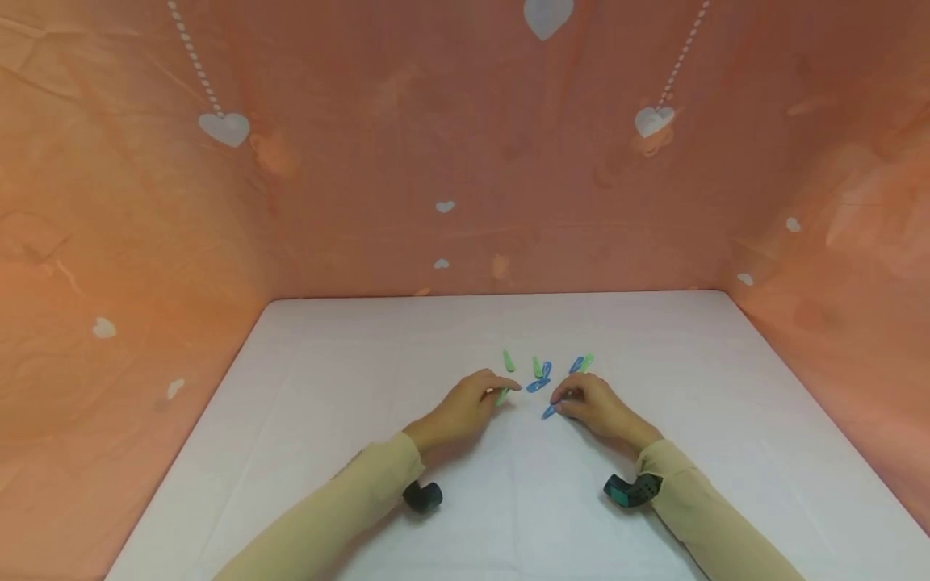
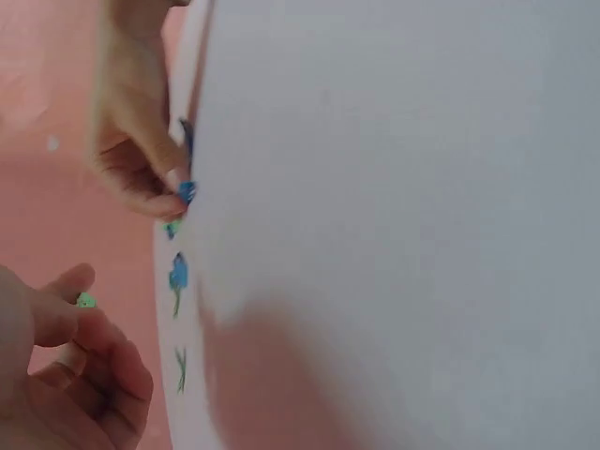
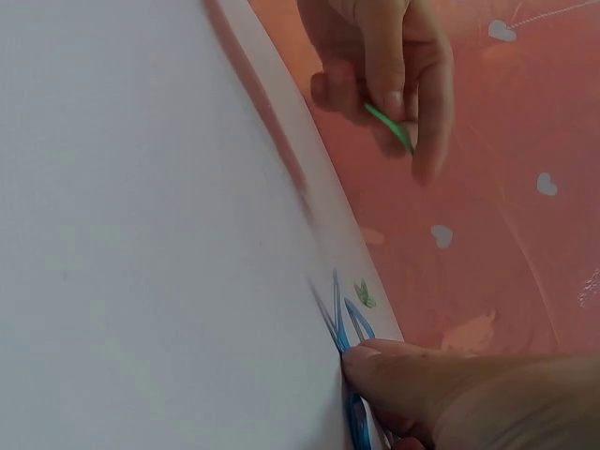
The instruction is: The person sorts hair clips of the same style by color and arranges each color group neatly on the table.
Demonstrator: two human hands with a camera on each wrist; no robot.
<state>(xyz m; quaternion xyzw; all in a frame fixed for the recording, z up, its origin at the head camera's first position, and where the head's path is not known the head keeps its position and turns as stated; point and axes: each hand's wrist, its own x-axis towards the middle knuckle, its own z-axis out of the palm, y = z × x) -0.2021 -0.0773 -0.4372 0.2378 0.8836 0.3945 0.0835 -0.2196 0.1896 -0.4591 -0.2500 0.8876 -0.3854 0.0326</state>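
Observation:
My left hand (image 1: 465, 406) pinches a green snap hair clip (image 1: 503, 396) between thumb and finger, just above the white surface. The same green clip (image 3: 389, 124) shows in the right wrist view. To its right, my right hand (image 1: 600, 409) pinches a blue snap hair clip (image 1: 548, 412), its tip pointing down toward the left. In the left wrist view this blue clip (image 2: 187, 192) is partly covered by the fingertips. Beyond the hands lie a single green clip (image 1: 508, 361), a second green clip (image 1: 537, 367) against two blue clips (image 1: 538, 386), and another blue clip (image 1: 576, 365) beside a green clip (image 1: 587, 362).
A white cloth-covered table (image 1: 349, 355) spreads under both hands. Behind and at the sides stand orange-pink sheet walls (image 1: 363, 177) with pale hearts. Dark wrist devices (image 1: 423, 496) sit under both sleeved forearms, close to the table.

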